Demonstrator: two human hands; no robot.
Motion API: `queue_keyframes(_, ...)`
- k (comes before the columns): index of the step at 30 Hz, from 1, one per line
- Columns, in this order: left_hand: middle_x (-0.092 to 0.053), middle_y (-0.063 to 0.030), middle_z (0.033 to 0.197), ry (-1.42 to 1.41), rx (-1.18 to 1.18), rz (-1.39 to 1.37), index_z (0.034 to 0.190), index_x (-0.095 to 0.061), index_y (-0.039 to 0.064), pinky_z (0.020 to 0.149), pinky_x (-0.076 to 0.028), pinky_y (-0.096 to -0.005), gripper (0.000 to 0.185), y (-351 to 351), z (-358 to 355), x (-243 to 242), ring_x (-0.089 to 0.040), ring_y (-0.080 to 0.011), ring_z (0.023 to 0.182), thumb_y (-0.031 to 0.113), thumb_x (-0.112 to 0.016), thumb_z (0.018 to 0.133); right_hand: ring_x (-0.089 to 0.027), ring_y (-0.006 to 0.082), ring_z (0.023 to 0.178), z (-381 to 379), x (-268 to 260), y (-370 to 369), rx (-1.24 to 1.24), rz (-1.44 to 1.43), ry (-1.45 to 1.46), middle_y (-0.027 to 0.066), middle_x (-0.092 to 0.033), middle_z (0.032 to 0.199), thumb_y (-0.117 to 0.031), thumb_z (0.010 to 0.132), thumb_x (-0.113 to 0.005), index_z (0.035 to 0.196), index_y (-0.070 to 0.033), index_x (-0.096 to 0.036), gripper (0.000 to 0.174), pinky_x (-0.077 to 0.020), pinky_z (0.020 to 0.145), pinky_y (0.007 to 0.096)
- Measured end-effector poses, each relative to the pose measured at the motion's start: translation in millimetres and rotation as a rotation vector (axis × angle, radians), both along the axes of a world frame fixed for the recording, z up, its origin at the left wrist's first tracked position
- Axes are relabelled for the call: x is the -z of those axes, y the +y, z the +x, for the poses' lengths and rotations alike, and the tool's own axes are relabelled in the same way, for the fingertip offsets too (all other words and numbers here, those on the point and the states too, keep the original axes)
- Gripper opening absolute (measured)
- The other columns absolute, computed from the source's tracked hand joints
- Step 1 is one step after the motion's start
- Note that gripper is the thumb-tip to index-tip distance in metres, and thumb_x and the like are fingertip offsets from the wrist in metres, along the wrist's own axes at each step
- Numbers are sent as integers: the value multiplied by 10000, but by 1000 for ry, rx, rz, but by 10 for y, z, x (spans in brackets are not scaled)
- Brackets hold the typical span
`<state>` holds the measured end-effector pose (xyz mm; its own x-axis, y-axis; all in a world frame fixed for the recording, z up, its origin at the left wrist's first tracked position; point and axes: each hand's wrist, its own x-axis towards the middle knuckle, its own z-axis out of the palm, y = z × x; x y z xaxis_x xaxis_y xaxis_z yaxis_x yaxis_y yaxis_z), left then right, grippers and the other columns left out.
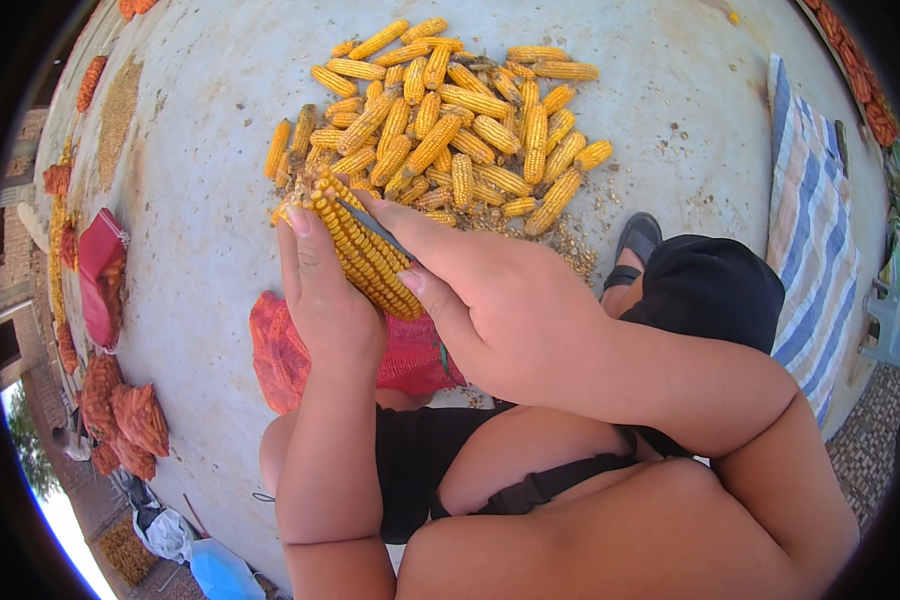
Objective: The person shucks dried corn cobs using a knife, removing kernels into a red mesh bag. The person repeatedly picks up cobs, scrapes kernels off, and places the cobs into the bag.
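Between my two hands is an ear of yellow corn [367, 262], tilted with its broken end up and to the left. My left hand [322, 300] grips that upper end, thumb on the kernels. A thin dark tool [379, 229], its exact kind unclear, lies along the ear in my right hand [495, 300], held near the fingers and thumb. Its edge rests on or close to the kernel rows. Just beyond my hands a heap of corn ears [450, 120] lies on the concrete floor, with loose kernels [581, 255] scattered at its right side.
A red mesh sack [277, 352] lies below my forearms. Striped sheeting [814, 225] stretches along the right, near a pale blue plastic stool [886, 330]. Filled mesh sacks [139, 420] and a red bag [101, 277] line the left. My sandalled foot [637, 240] is beside the heap.
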<state>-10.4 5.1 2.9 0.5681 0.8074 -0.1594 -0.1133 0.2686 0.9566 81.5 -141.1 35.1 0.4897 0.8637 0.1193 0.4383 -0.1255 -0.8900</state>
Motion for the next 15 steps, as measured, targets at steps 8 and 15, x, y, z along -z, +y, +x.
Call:
queue_keyframes(8, -687, -122, 1193, 90, 32, 129, 1389, -558, 13, 890, -579, -371, 541, 40, -41, 31, -686, -216, 1008, 488, -366, 1218, -715, 428, 799, -71, -84, -35, -90, -186, 52, 217, -728, 922, -91, 1047, -615, 1603, 15, -506, 576, -567, 714, 533)
queue_keyframes(15, -678, -136, 1112, 101, 9, 199, 1328, -556, 5, 797, -601, -403, 540, 32, 3, 69, -688, -239, 901, 492, -349, 1218, -720, 399, 741, -146, -20, -77, -123, -260, -102, 216, -702, 831, -88, 986, -647, 1550, 87, -514, 606, -591, 674, 488)
